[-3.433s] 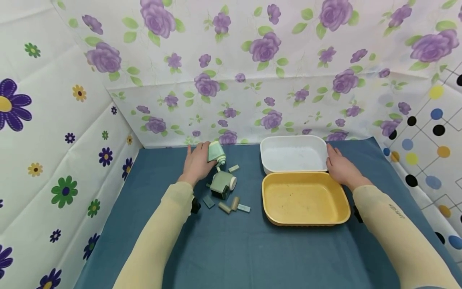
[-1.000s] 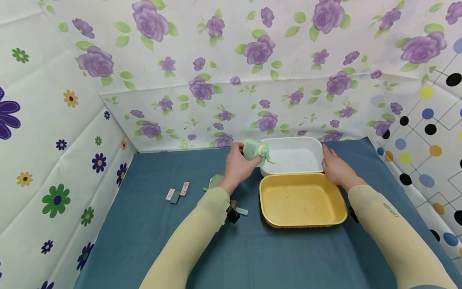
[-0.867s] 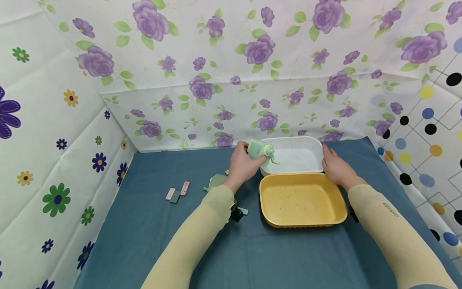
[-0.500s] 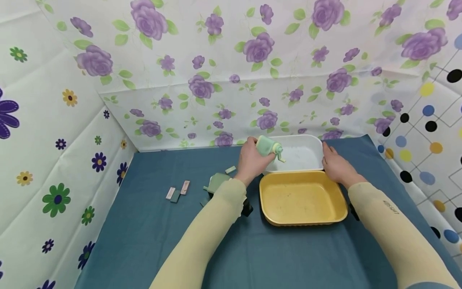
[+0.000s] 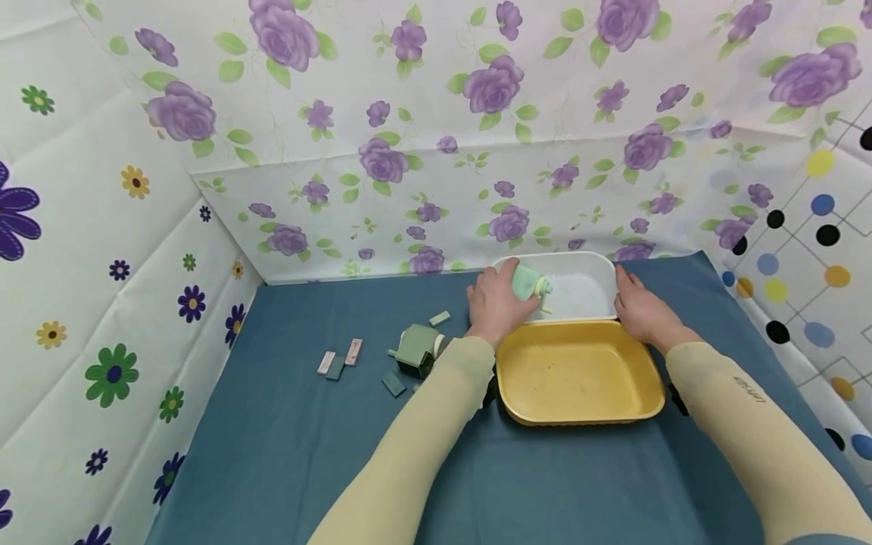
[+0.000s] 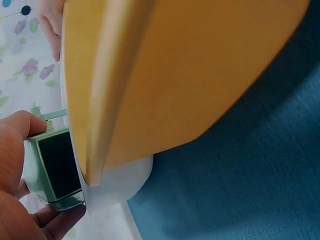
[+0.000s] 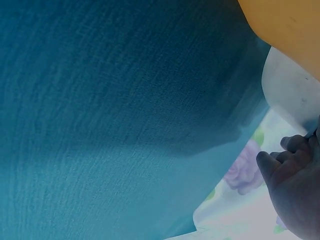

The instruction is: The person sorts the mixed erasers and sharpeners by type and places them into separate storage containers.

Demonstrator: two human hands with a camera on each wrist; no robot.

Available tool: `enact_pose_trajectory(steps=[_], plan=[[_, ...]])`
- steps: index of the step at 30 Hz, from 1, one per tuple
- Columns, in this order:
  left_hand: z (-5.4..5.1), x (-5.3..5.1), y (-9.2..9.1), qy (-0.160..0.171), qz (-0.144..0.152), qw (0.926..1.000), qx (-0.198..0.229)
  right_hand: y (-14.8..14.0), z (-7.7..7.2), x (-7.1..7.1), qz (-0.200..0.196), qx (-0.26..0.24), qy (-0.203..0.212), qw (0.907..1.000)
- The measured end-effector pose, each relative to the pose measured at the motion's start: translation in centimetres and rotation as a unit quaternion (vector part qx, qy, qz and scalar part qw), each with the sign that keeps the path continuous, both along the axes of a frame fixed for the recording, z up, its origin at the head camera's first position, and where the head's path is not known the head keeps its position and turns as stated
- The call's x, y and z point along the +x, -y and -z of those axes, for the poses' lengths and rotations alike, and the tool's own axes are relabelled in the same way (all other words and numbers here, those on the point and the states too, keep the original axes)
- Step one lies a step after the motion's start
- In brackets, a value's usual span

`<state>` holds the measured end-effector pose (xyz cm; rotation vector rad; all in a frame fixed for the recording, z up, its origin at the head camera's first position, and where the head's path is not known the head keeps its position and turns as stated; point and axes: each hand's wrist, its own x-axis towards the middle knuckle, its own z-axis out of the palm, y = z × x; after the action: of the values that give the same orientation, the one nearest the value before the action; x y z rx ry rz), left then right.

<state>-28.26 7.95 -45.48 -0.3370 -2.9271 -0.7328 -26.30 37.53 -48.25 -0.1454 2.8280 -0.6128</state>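
My left hand (image 5: 496, 304) grips a mint-green hand-crank pencil sharpener (image 5: 524, 282) over the left part of the white basin (image 5: 584, 286). In the left wrist view, thumb and fingers hold opposite ends of the sharpener (image 6: 37, 167), its dark panel and crank showing. My right hand (image 5: 643, 309) rests against the white basin's right side with its fingers fairly straight. A yellow basin (image 5: 579, 372) stands directly in front, touching or overlapping the white one. In the right wrist view, the right hand's fingers (image 7: 295, 160) lie by the white basin's outer wall.
Left of the basins sits a darker green sharpener-like box (image 5: 414, 348) with a white round part. Around it lie small eraser-like bars, including a pale green one (image 5: 439, 319), a dark one (image 5: 393, 384) and pink ones (image 5: 353, 352). Floral cloth walls (image 5: 381, 219) enclose the blue table (image 5: 272, 424).
My left hand lifted the mint-green sharpener from beside the darker box and carried it right to over the white basin. The right hand stays at the basin's side. Pink bars have come into sight.
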Motion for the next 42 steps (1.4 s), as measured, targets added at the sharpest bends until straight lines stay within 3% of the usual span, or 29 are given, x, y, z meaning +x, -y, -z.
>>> enact_pose_trajectory(steps=[9, 15, 23, 29, 35, 42], plan=[[-0.4, -1.1, -1.0, -0.005, -0.022, 0.9995, -0.023, -0.1, -0.6, -0.5, 0.008, 0.0, -0.008, 0.9999], [-0.4, -1.2, -1.6, 0.003, -0.016, 0.9958, -0.09, -0.2, -0.8, -0.7, 0.0, 0.002, -0.012, 0.9999], [0.7, -1.0, -2.3, 0.035, -0.005, 0.9794, -0.199, 0.2, -0.3, -0.7, 0.002, 0.003, -0.02, 0.9998], [1.1, -0.9, -2.2, 0.03, 0.045, 0.9737, -0.221, 0.2, -0.2, -0.2, 0.002, 0.017, -0.024, 0.9996], [0.3, -1.3, -1.4, 0.051, 0.107, 0.9733, -0.196, 0.3, -0.6, -0.2, 0.003, 0.038, -0.04, 0.9984], [0.3, -1.5, -0.6, 0.055, 0.116, 0.9705, -0.204, 0.5, 0.1, -0.1, 0.002, 0.052, -0.049, 0.9974]])
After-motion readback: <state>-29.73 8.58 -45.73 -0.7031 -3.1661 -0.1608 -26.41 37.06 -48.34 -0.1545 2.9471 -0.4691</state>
